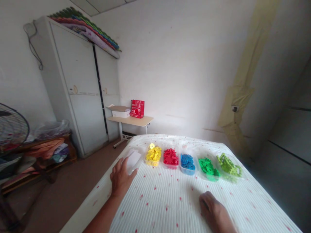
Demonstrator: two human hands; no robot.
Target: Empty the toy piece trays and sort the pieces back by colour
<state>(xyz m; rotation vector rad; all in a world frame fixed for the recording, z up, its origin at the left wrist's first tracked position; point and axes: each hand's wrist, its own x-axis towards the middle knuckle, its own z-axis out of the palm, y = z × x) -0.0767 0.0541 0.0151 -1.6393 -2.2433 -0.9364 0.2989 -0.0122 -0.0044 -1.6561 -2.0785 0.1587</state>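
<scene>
My left hand (121, 178) is at the near side of a clear plastic box (133, 159), its fingers spread and touching the box's left and near edges. Further right, my right hand (211, 207) rests on the white cloth with its fingers curled in; whatever it may hold is hidden. Beyond my hands stands a row of clear boxes with flower-shaped pieces: yellow (153, 154), red (171, 157), blue (188, 162), green (207, 166) and light green (228, 165).
The bed-like surface (167, 191) has a ribbed white cover with red spots. Behind it, a small table (138, 121) carries a red bag (137, 108) and a white box (120, 113). A cabinet (77, 84) and a fan (13, 126) are at the left.
</scene>
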